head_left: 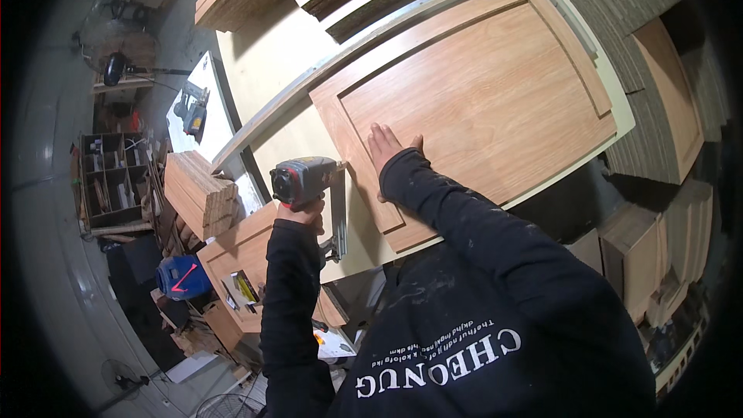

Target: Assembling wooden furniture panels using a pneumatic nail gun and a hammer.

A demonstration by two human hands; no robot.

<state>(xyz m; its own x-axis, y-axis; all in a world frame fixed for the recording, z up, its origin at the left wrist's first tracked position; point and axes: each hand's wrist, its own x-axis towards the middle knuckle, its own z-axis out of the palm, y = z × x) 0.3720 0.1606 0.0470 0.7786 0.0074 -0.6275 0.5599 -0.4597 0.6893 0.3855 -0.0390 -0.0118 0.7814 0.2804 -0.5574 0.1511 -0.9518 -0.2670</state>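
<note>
A wood-grain cabinet door panel (472, 77) with a raised frame lies on the pale workbench (290, 139). My left hand (307, 215) is wrapped round the handle of a grey and black nail gun (309, 174). The tool's nose meets the outer edge of the door's left frame strip (364, 170), or comes very close to it; I cannot tell which. Just right of the nose, my right hand (387, 151) rests on that strip with its fingers stretched out, some reaching toward the inner panel. My left palm is mostly hidden behind the tool.
A long straight rail (302, 77) runs along the door's far side. Beyond it lie stacked boards (379, 0). More boards (205, 193) stand at the left, near another nail gun (193, 112) on a white surface. Cardboard-coloured stacks (635, 108) fill the right. A blue container (183, 277) sits lower left.
</note>
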